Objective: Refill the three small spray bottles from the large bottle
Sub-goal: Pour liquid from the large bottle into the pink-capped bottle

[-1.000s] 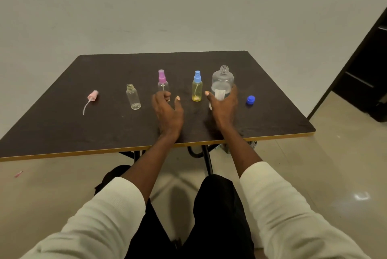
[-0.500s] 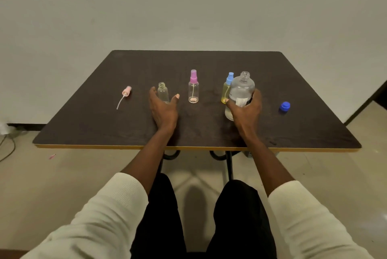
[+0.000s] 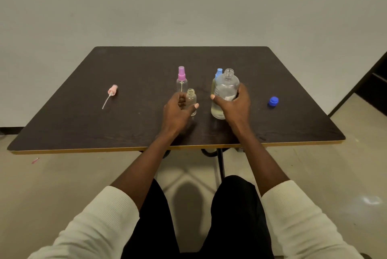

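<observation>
Two hands grip mid-frame: left hand [image 3: 178,110] fingers pinch the light open bottle [image 3: 191,99], right hand [image 3: 234,105] wraps the heavier, likely slippery large bottle [image 3: 226,89] mid-body.

large clear bottle [image 3: 226,91]: glossy transparent plastic
small uncapped bottle [image 3: 191,99]: clear plastic
blue screw cap [image 3: 273,102]: smooth plastic
dark table [image 3: 134,124]: matt wood-grain
white sleeves [image 3: 100,225]: ribbed cloth

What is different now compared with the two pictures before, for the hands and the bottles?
The left hand took hold of the open small bottle and brought it right, in front of the purple-topped bottle. The right hand closed on the large bottle and drew it nearer. The pink sprayer, blue cap, purple-topped bottle and blue-topped bottle stayed on the table.
</observation>
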A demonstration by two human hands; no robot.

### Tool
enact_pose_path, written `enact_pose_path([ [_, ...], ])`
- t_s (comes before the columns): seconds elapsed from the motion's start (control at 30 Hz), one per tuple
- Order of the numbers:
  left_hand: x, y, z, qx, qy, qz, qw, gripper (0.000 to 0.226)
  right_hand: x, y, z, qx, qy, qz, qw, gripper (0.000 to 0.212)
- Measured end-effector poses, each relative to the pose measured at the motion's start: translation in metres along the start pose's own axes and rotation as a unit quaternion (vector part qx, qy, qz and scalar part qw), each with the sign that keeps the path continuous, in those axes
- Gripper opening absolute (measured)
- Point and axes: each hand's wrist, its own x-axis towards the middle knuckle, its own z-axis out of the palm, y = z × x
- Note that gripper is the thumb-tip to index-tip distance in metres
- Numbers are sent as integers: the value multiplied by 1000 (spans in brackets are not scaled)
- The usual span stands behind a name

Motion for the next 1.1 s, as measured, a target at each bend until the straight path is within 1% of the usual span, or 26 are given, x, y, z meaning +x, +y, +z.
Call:
enact_pose_path([
  [0.13,-8,5,17,-7,-37,19,999,32,0,-11,-9,-45,-42,-24,998,68],
  [0.23,-7,1,17,-1,-44,36,998,33,2,-19,-19,-92,-78,-43,992,68],
  [0.37,-8,-4,15,7,-48,46,998,35,6,-29,-31,-151,-116,-68,979,63],
  [0.5,-7,-5,16,6,-50,48,998,35,8,-30,-31,-218,-163,-79,959,75],
  [0.57,-7,-5,16,4,-50,47,998,36,8,-30,-29,-237,-180,-85,951,76],
  [0.67,-8,-5,15,-4,-48,44,998,34,7,-30,-26,-261,-194,-101,940,73],
  [0.87,-8,-6,14,-11,-47,43,998,35,8,-30,-25,-293,-211,-110,926,79],
  [1.1,-9,-8,12,-12,-45,44,998,37,9,-34,-28,-321,-226,-111,913,80],
])
